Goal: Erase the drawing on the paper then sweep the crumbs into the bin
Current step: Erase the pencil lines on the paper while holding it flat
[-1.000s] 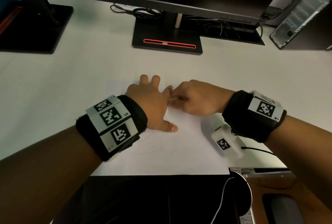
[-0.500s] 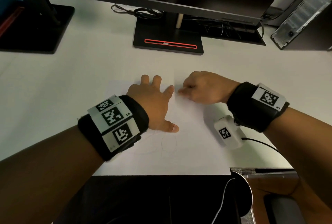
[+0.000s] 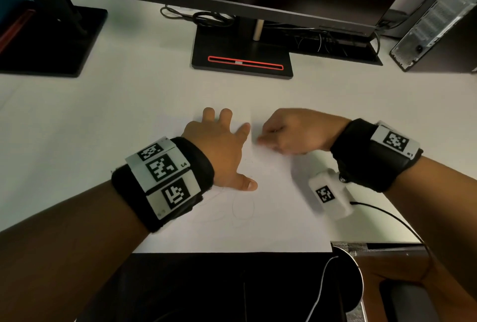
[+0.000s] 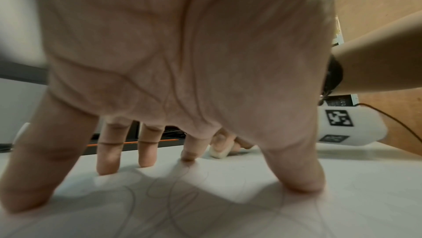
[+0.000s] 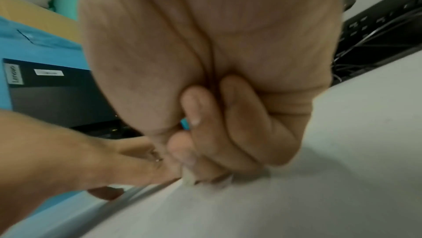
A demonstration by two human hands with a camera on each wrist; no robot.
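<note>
Change: since a second ago the right hand (image 3: 296,131) has slid away from the left hand's forefinger toward 2 o'clock, opening a small gap between them; the left hand (image 3: 219,151) has stayed pressed where it was.
Right hand: fingers curled tight, pinching a small pale eraser (image 4: 218,152) whose lower end touches the paper (image 3: 278,218); the head view hides the eraser under the knuckles, while the left wrist view shows it beyond the left forefinger.
Right wrist view: blurred; the curled fingers (image 5: 228,130) bear down on the white sheet, a pale bit of eraser showing beneath them.
Left hand: spread wide and flat, fingertips and thumb (image 3: 246,183) pressing the paper down, holding nothing.
Paper: lies on the white desk (image 3: 77,128), its near edge at the desk's front edge; both hands are on its far half.
Drawing: faint looping pencil lines (image 3: 242,208) remain at 6 o'clock of the left thumb, and more run under the left palm in the left wrist view (image 4: 173,196).
Crumbs: too small to make out.
Monitor stand: black base with a red slot (image 3: 245,62) at 12 o'clock of the hands, well apart.
Second stand: black base (image 3: 49,42) at 10 o'clock.
Computer tower: (image 3: 438,24) at 2 o'clock, at the desk's far right.
Bin: a round dark rim (image 3: 357,277) shows at 5 o'clock, below the desk edge.
</note>
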